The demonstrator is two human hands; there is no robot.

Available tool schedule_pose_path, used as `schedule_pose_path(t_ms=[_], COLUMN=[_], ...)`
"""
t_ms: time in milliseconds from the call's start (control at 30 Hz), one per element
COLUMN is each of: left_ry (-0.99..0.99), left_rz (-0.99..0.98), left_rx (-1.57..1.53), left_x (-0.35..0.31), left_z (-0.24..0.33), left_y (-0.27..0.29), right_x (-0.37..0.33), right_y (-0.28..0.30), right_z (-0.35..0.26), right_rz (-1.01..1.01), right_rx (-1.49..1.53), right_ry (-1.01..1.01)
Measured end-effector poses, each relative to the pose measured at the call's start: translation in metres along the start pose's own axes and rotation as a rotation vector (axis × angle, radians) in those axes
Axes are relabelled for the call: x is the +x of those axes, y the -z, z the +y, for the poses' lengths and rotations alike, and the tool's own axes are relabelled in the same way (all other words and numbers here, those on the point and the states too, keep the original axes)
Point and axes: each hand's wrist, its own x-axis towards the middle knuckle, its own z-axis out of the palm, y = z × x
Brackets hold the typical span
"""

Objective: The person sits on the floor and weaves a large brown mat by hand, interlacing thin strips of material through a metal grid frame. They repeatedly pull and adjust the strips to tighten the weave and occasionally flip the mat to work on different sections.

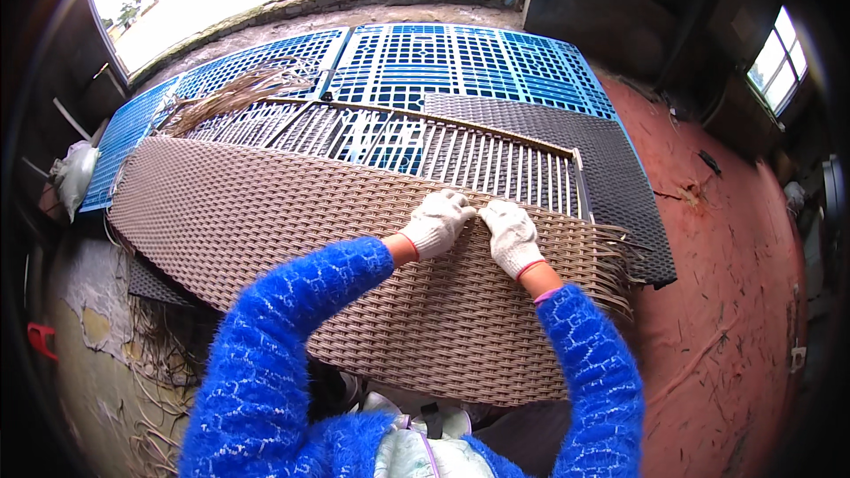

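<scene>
A large brown woven wicker panel (pixel 292 204) slopes across in front of me, with loose strand ends (pixel 615 270) sticking out at its right side. Both hands wear white knit gloves and meet near the panel's far edge. My left hand (pixel 440 222) is closed, its fingertips pinching at the weave. Just to its right, my right hand (pixel 510 237) is closed in the same way, thumb and fingers together. Any single strand between the fingertips is too small to make out. Past the panel lies a slatted frame (pixel 496 162) with pale parallel bars.
Blue plastic pallets (pixel 398 62) form the surface beneath, with a dark woven panel (pixel 611 155) at right. A bundle of loose brown strands (pixel 239 93) rests at the far left. A white sack (pixel 75 179) stands at the left; scraps litter the red floor (pixel 717 301).
</scene>
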Motion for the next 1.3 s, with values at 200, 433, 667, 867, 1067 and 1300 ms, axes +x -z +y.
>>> schedule_pose_path(t_ms=[200,433,667,867,1067,1300], left_ry=[-0.105,0.006,0.174,0.113,0.26,0.311], left_rz=[-0.063,0.039,0.179,0.202,0.171,-0.013], left_rx=[0.003,-0.118,0.051,0.079,0.17,0.134], left_x=[-0.015,-0.045,-0.054,-0.056,-0.048,-0.037], left_z=[0.002,-0.052,-0.104,-0.116,-0.139,-0.163], left_y=[0.011,0.045,0.047,0.044,0.038,0.035], right_x=[-0.05,-0.174,-0.2,-0.192,-0.177,-0.168], right_y=[0.023,0.073,0.059,0.073,0.058,0.035], right_z=[0.008,0.116,0.137,0.139,0.145,0.172], right_rz=[0.116,-0.031,-0.099,-0.24,0.686,0.739], right_rx=[0.063,-0.559,-0.463,-0.455,0.136,1.419], right_ry=[0.092,-0.637,-0.686,-0.581,-0.518,-1.074])
